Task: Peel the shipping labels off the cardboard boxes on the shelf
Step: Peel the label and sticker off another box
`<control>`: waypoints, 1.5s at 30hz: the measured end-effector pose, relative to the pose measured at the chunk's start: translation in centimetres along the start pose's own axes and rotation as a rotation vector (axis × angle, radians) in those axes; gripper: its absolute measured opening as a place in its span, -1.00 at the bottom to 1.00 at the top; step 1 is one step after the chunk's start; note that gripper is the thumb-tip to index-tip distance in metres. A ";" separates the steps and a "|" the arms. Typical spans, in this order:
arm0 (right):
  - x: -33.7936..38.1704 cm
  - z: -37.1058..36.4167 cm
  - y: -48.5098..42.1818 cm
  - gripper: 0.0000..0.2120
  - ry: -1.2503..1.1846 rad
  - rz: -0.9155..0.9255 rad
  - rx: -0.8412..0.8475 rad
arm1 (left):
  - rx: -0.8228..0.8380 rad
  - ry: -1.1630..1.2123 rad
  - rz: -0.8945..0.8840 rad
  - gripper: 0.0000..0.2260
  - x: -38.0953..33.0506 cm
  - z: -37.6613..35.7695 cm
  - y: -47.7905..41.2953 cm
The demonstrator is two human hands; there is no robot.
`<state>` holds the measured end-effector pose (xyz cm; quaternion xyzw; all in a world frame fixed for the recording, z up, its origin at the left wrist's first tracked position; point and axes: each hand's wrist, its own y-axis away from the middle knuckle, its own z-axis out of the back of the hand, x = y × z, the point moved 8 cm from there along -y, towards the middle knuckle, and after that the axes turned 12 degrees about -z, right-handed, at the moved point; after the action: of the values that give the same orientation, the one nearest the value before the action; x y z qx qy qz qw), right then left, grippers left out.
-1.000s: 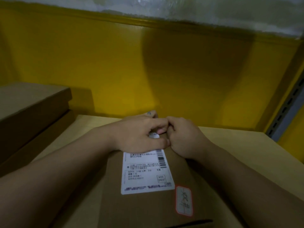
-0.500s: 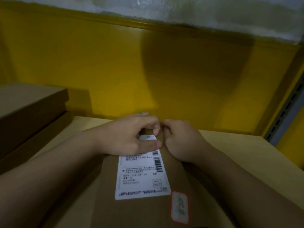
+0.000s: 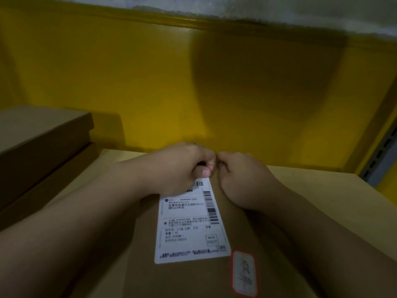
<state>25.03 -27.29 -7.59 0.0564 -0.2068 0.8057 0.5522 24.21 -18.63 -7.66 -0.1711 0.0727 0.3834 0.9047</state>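
Left hand [image 3: 180, 168], fingers curled, pinches the far end of the white shipping label [image 3: 191, 226]. Right hand [image 3: 242, 179] is curled just beside it; what it grips is hidden. The label lies on a cardboard box [image 3: 189, 280] on the shelf [image 3: 326, 190], with stacked boxes [image 3: 43, 136] to the left.

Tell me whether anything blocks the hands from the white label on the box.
Nothing visible does. The left hand covers the far end of the white paper shipping label on the brown cardboard box; the right hand sits beside it.
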 end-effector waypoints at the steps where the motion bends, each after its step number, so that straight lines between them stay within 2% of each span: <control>1: 0.0 0.0 0.0 -0.89 0.000 -0.002 0.005 | 0.006 -0.043 0.004 -0.91 0.0 -0.2 -0.2; 3: 0.1 0.0 0.2 -0.85 0.003 -0.008 0.016 | 0.019 -0.106 -0.003 -0.90 -0.1 -0.6 -0.3; 6: 0.1 0.0 0.1 -0.89 0.014 -0.018 0.015 | -0.010 -0.079 -0.013 -0.92 -0.2 -0.5 -0.1; 10: -0.1 -0.2 -0.1 -0.88 0.021 -0.031 0.014 | -0.056 -0.044 -0.012 -0.77 -0.2 -0.2 0.3; 13: -0.2 -0.1 -0.1 -0.85 0.033 -0.040 0.011 | -0.086 -0.033 -0.017 -0.73 -0.3 0.1 0.2; 16: -0.3 0.1 -0.2 -0.81 0.059 -0.054 -0.007 | -0.186 -0.013 -0.010 -0.80 -0.2 1.4 0.6; 18: -0.3 0.2 -0.3 -0.79 0.078 -0.058 -0.031 | -0.116 -0.045 0.049 -0.94 0.3 1.7 1.1; 19: -0.3 0.2 -0.3 -0.77 0.089 -0.053 -0.040 | -0.037 -0.045 0.103 -0.93 0.7 1.3 1.6; 22: -0.1 0.7 -0.3 -0.77 0.116 -0.045 -0.085 | 0.138 0.037 0.181 -0.56 0.7 0.1 3.0; 25: 0.3 2.1 0.0 -0.79 0.121 -0.030 -0.184 | 0.131 0.031 0.110 -0.31 -0.2 -0.6 2.8; 28: 0.3 2.8 0.5 -0.80 0.041 -0.003 -0.189 | -0.002 0.087 0.086 -0.27 -0.3 -0.1 2.3; 32: 0.0 2.9 0.9 -0.89 -0.084 -0.019 -0.068 | -0.082 0.066 0.088 -0.11 0.6 0.4 1.9; 35: 0.0 2.3 0.9 -0.86 -0.050 -0.033 0.012 | -0.015 0.020 0.066 -0.09 0.5 0.1 1.9; 40: 0.7 1.9 0.9 -0.94 -0.041 -0.029 -0.033 | 0.077 -0.101 0.105 -0.15 0.4 -0.1 2.4; 45: 0.5 1.4 0.4 -0.88 -0.027 -0.080 -0.050 | 0.092 -0.175 0.177 -0.19 0.5 -0.5 2.5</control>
<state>24.25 -27.49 -6.29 0.0616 -0.2317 0.7768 0.5823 22.79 -16.87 -8.93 -0.0880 0.0258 0.4716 0.8770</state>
